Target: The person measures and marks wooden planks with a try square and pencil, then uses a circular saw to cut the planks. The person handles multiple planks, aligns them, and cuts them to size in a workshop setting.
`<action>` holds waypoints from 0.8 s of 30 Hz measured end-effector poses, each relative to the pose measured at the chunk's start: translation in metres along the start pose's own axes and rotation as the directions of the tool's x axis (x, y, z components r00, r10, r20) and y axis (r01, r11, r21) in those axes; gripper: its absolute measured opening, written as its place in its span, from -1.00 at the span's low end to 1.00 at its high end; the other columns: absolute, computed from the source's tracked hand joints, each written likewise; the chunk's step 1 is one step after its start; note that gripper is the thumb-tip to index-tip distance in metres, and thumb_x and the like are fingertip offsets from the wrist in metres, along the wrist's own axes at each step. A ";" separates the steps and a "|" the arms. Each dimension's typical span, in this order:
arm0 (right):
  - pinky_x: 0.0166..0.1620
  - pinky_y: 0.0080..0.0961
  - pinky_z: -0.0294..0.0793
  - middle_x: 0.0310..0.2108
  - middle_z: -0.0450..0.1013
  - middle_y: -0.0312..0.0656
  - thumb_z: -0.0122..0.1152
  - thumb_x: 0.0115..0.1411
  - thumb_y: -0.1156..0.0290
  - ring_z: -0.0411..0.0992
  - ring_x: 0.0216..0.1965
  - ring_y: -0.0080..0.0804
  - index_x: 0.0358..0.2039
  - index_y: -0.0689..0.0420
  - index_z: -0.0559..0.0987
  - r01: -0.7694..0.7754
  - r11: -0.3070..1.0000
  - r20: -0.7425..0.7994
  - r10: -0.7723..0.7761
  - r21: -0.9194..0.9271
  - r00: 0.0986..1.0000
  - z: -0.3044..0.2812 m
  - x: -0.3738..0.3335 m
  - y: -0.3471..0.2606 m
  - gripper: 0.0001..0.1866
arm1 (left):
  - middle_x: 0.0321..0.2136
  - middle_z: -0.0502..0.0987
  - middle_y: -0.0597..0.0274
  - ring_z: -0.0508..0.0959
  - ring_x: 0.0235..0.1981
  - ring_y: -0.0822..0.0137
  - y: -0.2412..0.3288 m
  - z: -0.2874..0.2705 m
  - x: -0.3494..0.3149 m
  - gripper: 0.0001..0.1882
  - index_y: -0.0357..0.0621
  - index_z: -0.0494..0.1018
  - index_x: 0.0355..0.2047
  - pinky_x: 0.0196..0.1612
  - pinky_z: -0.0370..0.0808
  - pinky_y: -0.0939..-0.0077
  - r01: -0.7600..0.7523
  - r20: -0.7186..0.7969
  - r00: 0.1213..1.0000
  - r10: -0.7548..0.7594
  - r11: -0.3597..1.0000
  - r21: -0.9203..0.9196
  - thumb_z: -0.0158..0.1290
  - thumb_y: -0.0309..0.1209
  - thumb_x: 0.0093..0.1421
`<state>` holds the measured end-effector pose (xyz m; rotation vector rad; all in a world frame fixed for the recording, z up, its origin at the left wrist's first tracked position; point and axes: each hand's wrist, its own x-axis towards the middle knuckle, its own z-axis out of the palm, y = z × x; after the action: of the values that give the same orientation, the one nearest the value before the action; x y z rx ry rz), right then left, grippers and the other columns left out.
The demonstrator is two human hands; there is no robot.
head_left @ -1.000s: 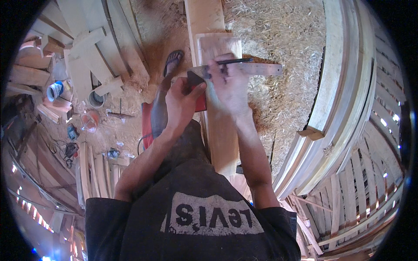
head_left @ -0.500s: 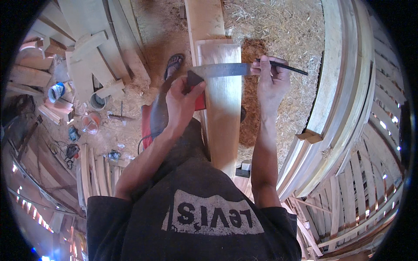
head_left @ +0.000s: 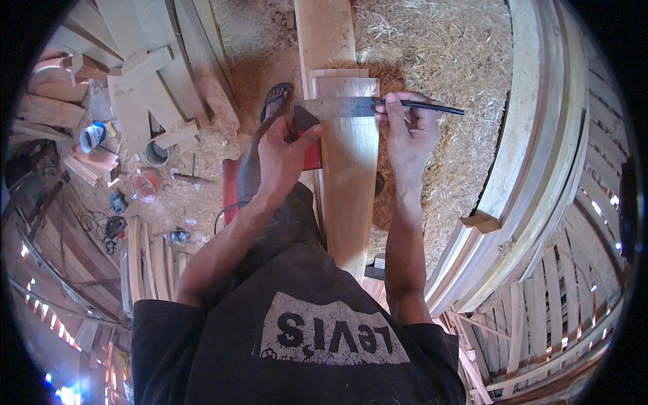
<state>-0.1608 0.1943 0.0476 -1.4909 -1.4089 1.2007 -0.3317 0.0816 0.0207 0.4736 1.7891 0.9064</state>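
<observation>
A try square's metal blade [head_left: 341, 106] lies across a pale wooden plank [head_left: 347, 189] near its far end. My left hand [head_left: 280, 158] is closed on the square's dark stock [head_left: 305, 117] at the plank's left edge. On the other side, my right hand [head_left: 408, 138] holds a slim black pencil [head_left: 442, 109] that sticks out to the right. Its thumb and fingertips are at the blade's free end, by the plank's right edge; the pencil's inner end is partly hidden by the fingers.
Beyond the plank's end another board [head_left: 325, 40] runs away from me. Long curved-looking boards [head_left: 533, 135] are stacked at right. Wood shavings [head_left: 439, 47] cover the ground. At left lie offcuts, a white-and-blue can [head_left: 93, 138], an orange bucket [head_left: 145, 185] and power tools [head_left: 116, 226]. Something red [head_left: 231, 174] is under my leg.
My right hand has come a little left with the pencil, closer to the plank's edge and the blade's end. My left hand keeps its hold on the try square.
</observation>
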 end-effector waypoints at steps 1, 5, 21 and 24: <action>-0.28 -0.59 0.68 -0.37 0.62 -0.14 0.33 0.37 0.47 0.63 -0.34 -0.53 -0.13 0.30 0.58 -0.006 1.000 0.004 0.006 0.002 1.000 0.002 0.000 -0.001 -0.83 | -0.38 0.68 0.25 0.56 -0.34 0.53 -0.002 0.001 0.000 -0.70 -0.29 0.62 -0.20 -0.20 0.49 0.52 0.001 0.004 1.000 0.000 0.998 -0.061 0.36 -0.29 0.23; -0.27 -0.60 0.68 -0.38 0.62 -0.14 0.33 0.37 0.46 0.63 -0.34 -0.53 -0.13 0.30 0.59 -0.010 1.000 0.022 0.010 0.022 1.000 0.008 0.000 0.007 -0.82 | -0.34 0.69 0.28 0.57 -0.31 0.55 -0.013 0.007 0.002 -0.75 -0.30 0.62 -0.17 -0.17 0.50 0.55 -0.032 0.005 0.999 0.034 0.974 -0.224 0.33 -0.37 0.26; -0.22 -0.60 0.66 -0.35 0.63 -0.16 0.35 0.35 0.51 0.63 -0.33 -0.54 -0.13 0.30 0.59 -0.074 0.996 0.073 0.071 0.043 0.995 0.032 -0.015 0.017 -0.84 | -0.40 0.67 0.19 0.55 -0.36 0.52 -0.017 0.009 0.005 -0.69 -0.34 0.62 -0.21 -0.24 0.50 0.50 -0.057 -0.045 0.998 0.051 0.987 -0.150 0.36 -0.30 0.23; -0.23 -0.60 0.65 -0.36 0.63 -0.17 0.36 0.34 0.50 0.63 -0.33 -0.55 -0.14 0.29 0.60 -0.090 0.994 0.081 0.085 0.058 0.993 0.038 -0.016 0.016 -0.84 | -0.41 0.68 0.18 0.57 -0.37 0.51 -0.018 0.008 0.005 -0.68 -0.33 0.63 -0.20 -0.25 0.51 0.47 -0.059 -0.050 0.997 0.053 0.990 -0.128 0.36 -0.30 0.22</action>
<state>-0.1922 0.1739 0.0239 -1.4906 -1.3569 1.3578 -0.3250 0.0769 0.0026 0.4244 1.7537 1.0733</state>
